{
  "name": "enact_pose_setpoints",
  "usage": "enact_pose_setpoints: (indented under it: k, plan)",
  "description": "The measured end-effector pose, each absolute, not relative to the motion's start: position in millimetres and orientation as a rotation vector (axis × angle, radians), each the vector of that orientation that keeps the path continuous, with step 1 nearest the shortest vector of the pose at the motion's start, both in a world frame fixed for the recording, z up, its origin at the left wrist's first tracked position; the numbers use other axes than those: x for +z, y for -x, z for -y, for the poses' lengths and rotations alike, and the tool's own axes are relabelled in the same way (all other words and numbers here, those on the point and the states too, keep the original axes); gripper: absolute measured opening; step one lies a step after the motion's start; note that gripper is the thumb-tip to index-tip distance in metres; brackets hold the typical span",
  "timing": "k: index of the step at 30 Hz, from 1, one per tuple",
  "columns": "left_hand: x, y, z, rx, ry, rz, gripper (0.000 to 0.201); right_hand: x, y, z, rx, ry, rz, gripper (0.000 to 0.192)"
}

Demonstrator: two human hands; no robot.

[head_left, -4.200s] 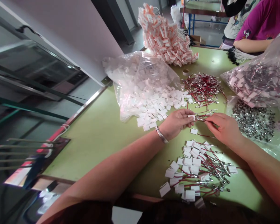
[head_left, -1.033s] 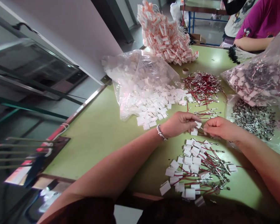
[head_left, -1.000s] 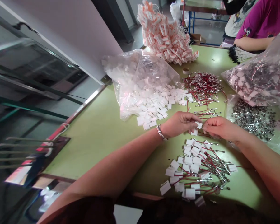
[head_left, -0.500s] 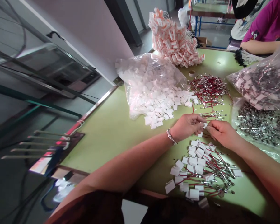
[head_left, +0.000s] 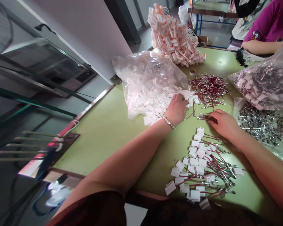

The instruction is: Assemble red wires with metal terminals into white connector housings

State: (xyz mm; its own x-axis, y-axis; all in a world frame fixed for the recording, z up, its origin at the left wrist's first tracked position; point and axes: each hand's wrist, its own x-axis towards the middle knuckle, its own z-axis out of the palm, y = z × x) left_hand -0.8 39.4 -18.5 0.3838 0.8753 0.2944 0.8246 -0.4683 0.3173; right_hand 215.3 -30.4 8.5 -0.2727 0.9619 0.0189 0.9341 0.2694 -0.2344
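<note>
My left hand (head_left: 177, 109), with a bracelet at the wrist, is over the near right edge of a heap of white plastic connector housings (head_left: 153, 110). Its fingers curl down, and whatever is under them is hidden. Further right, my right hand (head_left: 221, 121) pinches at the end of a small row of red wires with metal terminals (head_left: 202, 116). Thumb and forefinger meet on a wire there. Closer to me lie several white housings with red wires attached (head_left: 201, 153), their metal ends pointing right.
Behind my hands are a heap of red wires (head_left: 209, 88), a tape roll (head_left: 192, 72) and a clear bag of housings (head_left: 141, 70). Bags of white parts (head_left: 257, 83) and metal terminals (head_left: 261, 122) stand right. Orange-white bundles (head_left: 172, 40) and a person's arm (head_left: 261, 47) are beyond.
My hands, together at a white housing before, are now apart. The left has moved up and left to the housings, the right slightly up to the wires. A wired housing now lies atop the near group.
</note>
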Motion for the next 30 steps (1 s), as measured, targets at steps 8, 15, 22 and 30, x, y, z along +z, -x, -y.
enact_pose_setpoints:
  k: [8, 15, 22, 30]
  plan:
    - [-2.5, 1.7, -26.5, 1.061, -1.909, -1.388, 0.018, 1.7, -207.7, 34.1, 0.022, 1.886, 2.526, 0.026]
    - [-4.9, -14.6, 0.7, 0.845, -1.009, -0.995, 0.02, 12.7, -218.9, 40.7, 0.569, 1.773, 2.164, 0.011]
    - [-9.6, -15.2, 5.4, 0.81, -1.008, -0.889, 0.017, 16.4, -214.9, 51.4, 0.737, 1.596, 2.112, 0.017]
    - [-9.3, -15.3, 6.6, 0.793, -0.935, -0.832, 0.018, 21.3, -214.0, 51.3, 0.956, 1.514, 1.999, 0.024]
